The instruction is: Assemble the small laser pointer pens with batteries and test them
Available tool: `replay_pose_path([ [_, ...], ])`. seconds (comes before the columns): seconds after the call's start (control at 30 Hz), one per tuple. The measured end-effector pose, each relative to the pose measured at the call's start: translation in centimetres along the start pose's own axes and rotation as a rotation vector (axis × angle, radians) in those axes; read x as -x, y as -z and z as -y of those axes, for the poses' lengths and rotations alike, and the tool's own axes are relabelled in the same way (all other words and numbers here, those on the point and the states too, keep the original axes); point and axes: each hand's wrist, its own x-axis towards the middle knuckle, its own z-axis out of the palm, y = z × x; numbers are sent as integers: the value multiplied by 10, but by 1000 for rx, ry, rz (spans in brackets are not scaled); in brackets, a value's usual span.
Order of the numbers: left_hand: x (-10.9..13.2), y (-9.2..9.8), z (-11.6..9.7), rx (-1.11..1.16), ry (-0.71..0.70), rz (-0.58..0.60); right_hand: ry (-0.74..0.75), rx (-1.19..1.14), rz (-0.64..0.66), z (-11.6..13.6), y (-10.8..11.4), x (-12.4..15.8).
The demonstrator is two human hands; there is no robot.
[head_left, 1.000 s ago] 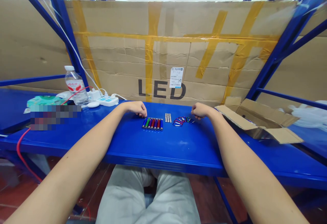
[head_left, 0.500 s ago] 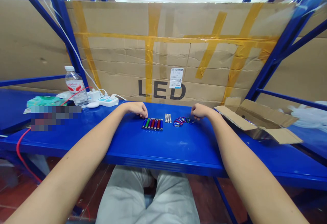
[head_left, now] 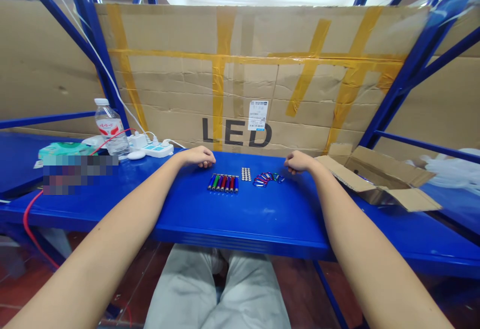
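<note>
A side-by-side row of blue, green and red mini flashlights (head_left: 223, 183) lies on the blue table (head_left: 240, 219). Right of it sit several silver button cells (head_left: 246, 174) in a tight block. Farther right, coloured carabiners (head_left: 267, 178) overlap in a curved line. My left hand (head_left: 200, 157) is just beyond the left end of the flashlights, apart from them, fingers curled in with nothing seen in them. My right hand (head_left: 295, 162) hovers beyond the right end of the carabiners, its fingers also curled and no object showing.
An open cardboard box (head_left: 369, 179) stands at the right. On the left are a water bottle (head_left: 111, 129), a white power strip (head_left: 159, 149), a green soft pack (head_left: 65, 150) and a red cable (head_left: 32, 214). Large taped cardboard (head_left: 180, 89) walls off the back.
My left hand has drawn up and away from the flashlights. My right hand has pulled back to the right from the carabiners. The rows lie as before.
</note>
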Motion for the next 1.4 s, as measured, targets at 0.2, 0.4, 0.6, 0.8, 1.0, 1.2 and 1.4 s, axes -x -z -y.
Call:
replay_pose_path([
  [0.2, -18, -9, 27, -334, 62, -243, -96, 30, 58, -12, -5, -3],
  [0.4, -22, -19, 23, -475, 97, -280, -65, 82, 63, -14, -11, -14],
  [0.6, -20, -20, 19, -492, 121, -260, -41, 121, 62, -14, -14, -16],
  [0.8, -18, -23, 15, -491, 113, -249, -31, 125, 63, -9, -14, -11],
  [1.0, -18, -23, 14, -487, 112, -247, -29, 115, 62, -12, -14, -14],
  [1.2, -20, -24, 12, -453, 186, -274, -41, 94, 70, -13, -14, -17],
  [1.4, -19, -28, 8, -455, 236, -300, -46, 118, 71, -11, -15, -15],
])
